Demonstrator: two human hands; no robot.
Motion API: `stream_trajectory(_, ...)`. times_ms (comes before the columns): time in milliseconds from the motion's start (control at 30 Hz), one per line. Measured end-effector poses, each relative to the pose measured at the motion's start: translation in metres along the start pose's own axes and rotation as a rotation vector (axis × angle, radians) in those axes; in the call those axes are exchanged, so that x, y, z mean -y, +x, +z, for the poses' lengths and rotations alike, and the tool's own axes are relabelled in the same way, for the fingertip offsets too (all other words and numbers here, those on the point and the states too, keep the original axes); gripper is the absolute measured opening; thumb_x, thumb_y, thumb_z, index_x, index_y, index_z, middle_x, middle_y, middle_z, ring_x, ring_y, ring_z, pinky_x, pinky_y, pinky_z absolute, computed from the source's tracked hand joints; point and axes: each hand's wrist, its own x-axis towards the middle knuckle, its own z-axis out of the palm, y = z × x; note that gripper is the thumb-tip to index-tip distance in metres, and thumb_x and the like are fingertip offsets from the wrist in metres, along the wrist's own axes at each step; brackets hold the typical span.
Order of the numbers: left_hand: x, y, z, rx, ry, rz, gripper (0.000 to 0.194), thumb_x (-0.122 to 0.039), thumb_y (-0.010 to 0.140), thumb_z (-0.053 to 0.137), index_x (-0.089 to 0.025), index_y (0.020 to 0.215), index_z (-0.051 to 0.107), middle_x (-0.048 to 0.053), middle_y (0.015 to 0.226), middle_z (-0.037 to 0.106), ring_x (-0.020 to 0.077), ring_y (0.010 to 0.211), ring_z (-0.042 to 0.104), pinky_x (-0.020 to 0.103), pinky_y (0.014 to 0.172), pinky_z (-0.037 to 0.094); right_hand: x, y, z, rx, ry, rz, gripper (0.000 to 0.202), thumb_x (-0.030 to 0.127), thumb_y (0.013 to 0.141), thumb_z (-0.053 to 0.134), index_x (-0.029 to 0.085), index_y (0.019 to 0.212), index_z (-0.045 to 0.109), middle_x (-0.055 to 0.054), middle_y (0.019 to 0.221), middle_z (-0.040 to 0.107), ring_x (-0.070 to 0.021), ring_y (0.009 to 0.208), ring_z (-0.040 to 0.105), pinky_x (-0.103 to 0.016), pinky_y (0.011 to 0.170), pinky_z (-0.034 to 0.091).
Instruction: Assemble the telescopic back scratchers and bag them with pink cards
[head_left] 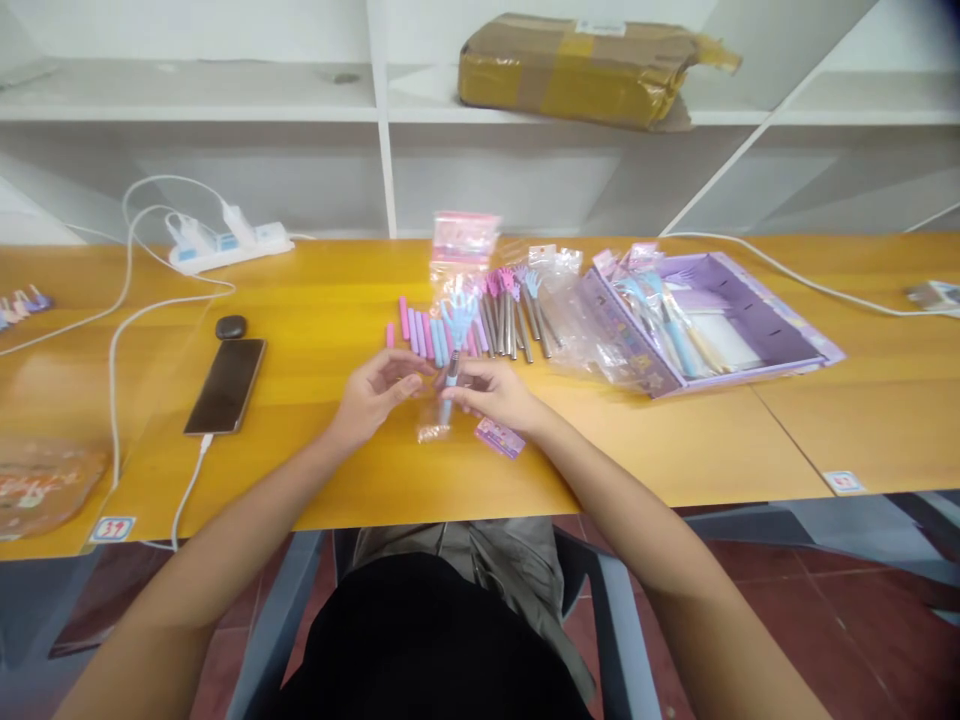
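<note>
My right hand [491,392] pinches a light blue back scratcher [457,318] by its shaft, with the hand-shaped head pointing away from me. A clear plastic bag with a pink header card [465,238] surrounds the scratcher. My left hand [381,392] is just to its left, thumb and fingers apart; its fingertips come close to the bag, and whether they touch it I cannot tell. Beyond the hands lie pink, purple and blue handle tubes [420,330] in a row. Several scratcher heads on metal rods [514,315] lie beside them. A small purple card [500,437] rests by my right wrist.
At right, a purple box [780,300] holds bagged scratchers, with clear bags [592,320] beside it. At left are a charging phone [226,387], a black earbud case [230,326] and a power strip [232,250]. A taped parcel [574,70] sits on the shelf.
</note>
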Motion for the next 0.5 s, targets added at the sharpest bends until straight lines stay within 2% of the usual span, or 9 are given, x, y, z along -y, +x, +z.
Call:
stream_trajectory(67,0.003,0.001,-0.002,0.009,0.024,0.02,0.04,-0.05,0.09,0.089,-0.02,0.113,0.075,0.009,0.111,0.081,0.019,0.096,0.074,0.031,0.087,0.059,-0.002,0.001,-0.005,-0.016,-0.106,-0.109,0.049,0.066,0.092,0.082,0.019,0.081,0.071,-0.004,0.083,0.071,-0.0167,0.072,0.066,-0.028,0.064,0.054)
stream_trajectory(133,0.007,0.002,-0.004,0.016,0.053,0.023,0.04,-0.049,0.089,0.09,-0.02,0.113,0.076,0.008,0.113,0.08,0.0201,0.101,0.074,0.031,0.091,0.059,-0.005,0.002,-0.008,0.064,-0.157,-0.146,0.051,0.066,0.094,0.08,0.019,0.077,0.069,-0.006,0.083,0.073,-0.0183,0.072,0.069,-0.031,0.066,0.057)
stream_trajectory(200,0.011,0.004,-0.006,0.029,0.083,0.015,0.039,-0.049,0.088,0.091,-0.02,0.112,0.076,0.008,0.115,0.081,0.0209,0.105,0.074,0.032,0.095,0.058,-0.008,0.003,-0.008,0.133,-0.15,-0.117,0.052,0.068,0.096,0.077,0.02,0.078,0.069,-0.004,0.08,0.073,-0.0172,0.064,0.07,-0.031,0.063,0.058)
stream_trajectory(300,0.014,0.005,-0.008,0.049,0.087,0.0,0.041,-0.056,0.093,0.084,-0.02,0.112,0.077,0.009,0.114,0.081,0.0207,0.1,0.074,0.033,0.092,0.059,-0.009,0.005,-0.006,0.154,-0.148,-0.068,0.052,0.069,0.098,0.073,0.02,0.083,0.069,-0.004,0.079,0.074,-0.0177,0.062,0.073,-0.031,0.063,0.059)
stream_trajectory(400,0.015,0.004,-0.009,0.026,0.031,-0.028,0.047,-0.064,0.103,0.068,-0.019,0.115,0.078,0.012,0.116,0.08,0.0205,0.094,0.073,0.034,0.085,0.06,0.0,0.008,-0.011,0.086,-0.128,-0.066,0.047,0.066,0.1,0.071,0.02,0.09,0.07,-0.003,0.076,0.075,-0.0191,0.065,0.074,-0.032,0.067,0.061)
stream_trajectory(500,0.015,0.004,-0.011,-0.019,0.032,-0.056,0.048,-0.064,0.104,0.065,-0.019,0.114,0.077,0.012,0.113,0.08,0.0201,0.091,0.072,0.034,0.082,0.06,0.02,0.004,-0.035,-0.083,-0.156,-0.085,0.039,0.055,0.103,0.071,0.022,0.121,0.068,-0.003,0.087,0.078,-0.0183,0.066,0.072,-0.032,0.066,0.06)
